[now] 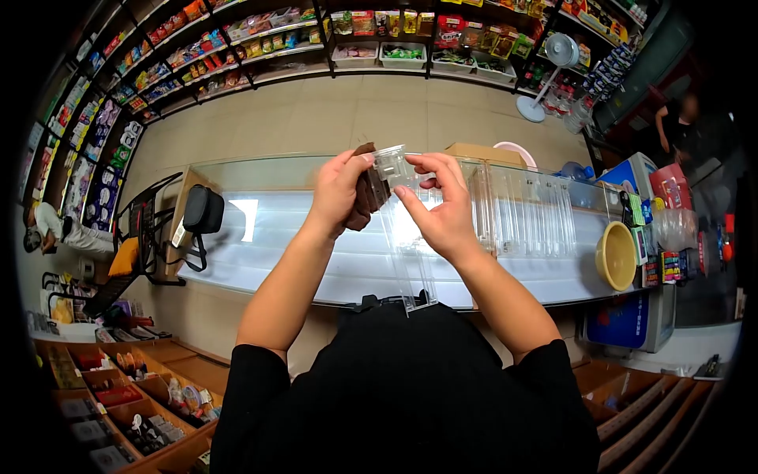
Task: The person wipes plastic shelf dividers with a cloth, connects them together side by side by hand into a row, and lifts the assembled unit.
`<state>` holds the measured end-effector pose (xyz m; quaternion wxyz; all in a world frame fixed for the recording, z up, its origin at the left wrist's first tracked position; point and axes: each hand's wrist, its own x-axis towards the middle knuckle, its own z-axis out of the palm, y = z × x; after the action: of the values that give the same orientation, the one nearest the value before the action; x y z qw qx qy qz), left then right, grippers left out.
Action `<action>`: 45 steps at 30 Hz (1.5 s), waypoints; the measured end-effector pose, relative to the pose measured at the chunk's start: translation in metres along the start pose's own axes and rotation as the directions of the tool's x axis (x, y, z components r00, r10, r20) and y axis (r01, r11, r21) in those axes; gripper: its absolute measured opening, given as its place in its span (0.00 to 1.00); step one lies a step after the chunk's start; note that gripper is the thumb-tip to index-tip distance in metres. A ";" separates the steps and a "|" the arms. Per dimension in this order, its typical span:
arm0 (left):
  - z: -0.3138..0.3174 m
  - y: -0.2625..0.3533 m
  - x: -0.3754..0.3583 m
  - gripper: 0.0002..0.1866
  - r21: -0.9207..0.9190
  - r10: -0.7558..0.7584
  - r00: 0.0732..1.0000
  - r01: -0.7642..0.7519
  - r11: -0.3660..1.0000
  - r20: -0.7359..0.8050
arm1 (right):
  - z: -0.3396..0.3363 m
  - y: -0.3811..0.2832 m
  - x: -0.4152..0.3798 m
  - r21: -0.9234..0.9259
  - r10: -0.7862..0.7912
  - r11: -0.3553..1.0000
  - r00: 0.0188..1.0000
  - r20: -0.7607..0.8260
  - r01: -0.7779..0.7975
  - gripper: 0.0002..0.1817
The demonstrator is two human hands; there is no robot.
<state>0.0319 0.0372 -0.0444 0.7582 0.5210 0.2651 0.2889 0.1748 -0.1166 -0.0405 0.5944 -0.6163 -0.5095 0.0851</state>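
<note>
A long clear plastic display tray is held over the glass counter, one end raised between my hands and the other reaching down toward my waist. My left hand is closed around a brown cloth, which lies against the left side of the tray's raised end. On the right side, my right hand grips that end, its thumb and curled fingers at the edge. Several similar clear plastic trays lie side by side on the counter, right of my right hand.
The glass counter spans the area before me. A black bag sits at its left end, a yellow bowl at its right. Behind are a cardboard box and a pink basin. Two people are at the far sides.
</note>
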 end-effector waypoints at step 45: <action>-0.004 -0.004 -0.013 0.18 0.073 0.204 0.966 -0.195 0.978 -0.158 | -0.004 0.051 -0.074 0.486 0.348 0.590 0.747 0.567 -0.644 0.28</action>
<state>0.0208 0.0294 -0.0481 0.6856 0.5406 0.2813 0.3982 0.1702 -0.1615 -0.1181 0.5988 -0.4536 -0.3606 0.5528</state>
